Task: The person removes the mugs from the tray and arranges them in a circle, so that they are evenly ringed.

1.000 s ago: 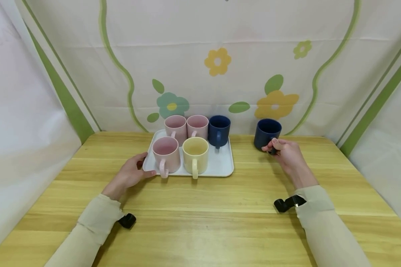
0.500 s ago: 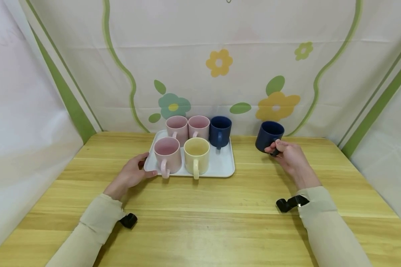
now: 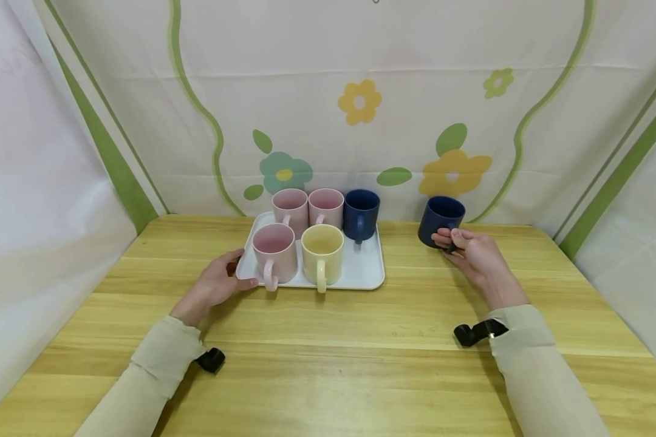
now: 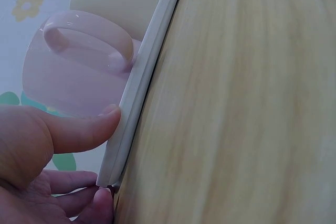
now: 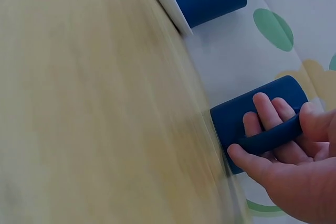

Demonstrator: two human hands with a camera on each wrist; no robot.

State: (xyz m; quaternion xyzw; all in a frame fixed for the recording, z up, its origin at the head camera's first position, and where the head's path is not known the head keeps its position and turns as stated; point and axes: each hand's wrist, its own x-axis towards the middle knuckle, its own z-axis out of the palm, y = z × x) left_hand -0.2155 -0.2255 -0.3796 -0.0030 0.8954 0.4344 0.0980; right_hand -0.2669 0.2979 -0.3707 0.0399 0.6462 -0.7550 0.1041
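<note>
A dark blue mug (image 3: 433, 220) stands apart to the right of the white tray (image 3: 363, 268), tilted slightly. My right hand (image 3: 482, 262) holds it by the handle (image 5: 270, 136), with fingers passing through the loop and the thumb at the handle's upper end. Whether its base touches the table I cannot tell. At the tray's left corner my left hand (image 3: 214, 283) grips the rim, thumb (image 4: 86, 132) over the top and fingertips at the outer edge. On the tray are a front pink mug (image 3: 277, 258), a yellow mug (image 3: 321, 258), two back pink mugs (image 3: 290, 209) and another dark blue mug (image 3: 356, 220).
The wooden table (image 3: 328, 358) runs back to a white flowered curtain (image 3: 306, 103), close behind the tray and the lone mug. White cloth (image 3: 49, 200) hangs at the left side as well. The mug handles on the tray point toward me.
My right hand has slipped its fingers further into the handle, and the dark blue mug has gone from upright to slightly tilted, shifting a little right. The left hand keeps its place on the tray.
</note>
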